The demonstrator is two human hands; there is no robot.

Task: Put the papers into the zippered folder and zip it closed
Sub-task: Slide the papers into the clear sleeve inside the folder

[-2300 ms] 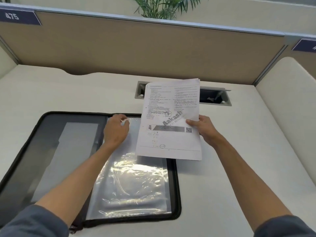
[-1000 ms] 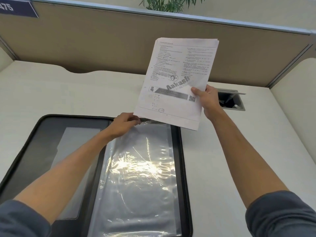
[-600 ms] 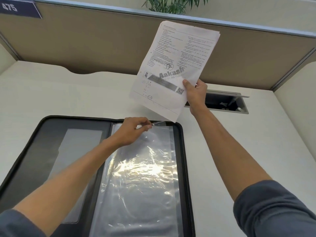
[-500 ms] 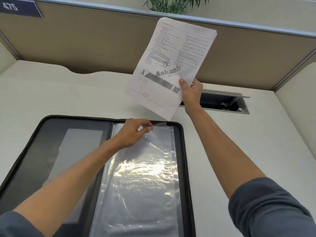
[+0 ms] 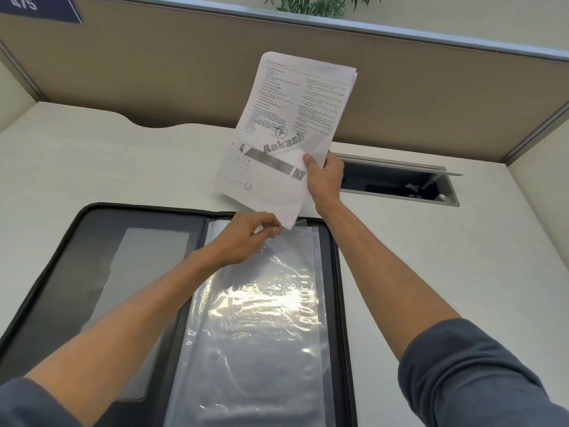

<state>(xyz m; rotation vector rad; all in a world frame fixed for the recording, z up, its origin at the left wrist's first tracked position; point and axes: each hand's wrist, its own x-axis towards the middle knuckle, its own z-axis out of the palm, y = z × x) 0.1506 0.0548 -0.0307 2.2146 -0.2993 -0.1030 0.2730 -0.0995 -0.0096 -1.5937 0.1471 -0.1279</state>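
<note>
Zippered folder (image 5: pixel 58 272) lying open flat on pale worktop (image 5: pixel 446 257), zip undone all round. Clear plastic sleeves (image 5: pixel 261 318) filling the right-hand leaf; dark inner cover with grey pocket on the left-hand leaf.

Left hand (image 5: pixel 246 238) at the 12 o'clock edge of the sleeves, thumb and fingertips pinching the top sleeve's mouth, apparently to hold it open. Right hand (image 5: pixel 324 177) raised above, at 1 o'clock from the left hand, thumb in front and fingers behind, grasping papers (image 5: pixel 289 127) near their lower right edge. Papers held aloft and tilted, printed face toward the camera, lowest corner just above the sleeve mouth, close beside the left fingertips; contact not discernible.

Stage reached, as judged: folder opened, sleeve mouth taken, papers brought up to it. Nothing yet inside. Remaining: sliding the papers down into the sleeve, folding the two leaves together, running the zip round.

Cable hatch (image 5: pixel 397 183) open at 3 o'clock of the papers; partition (image 5: pixel 154 72) behind.
</note>
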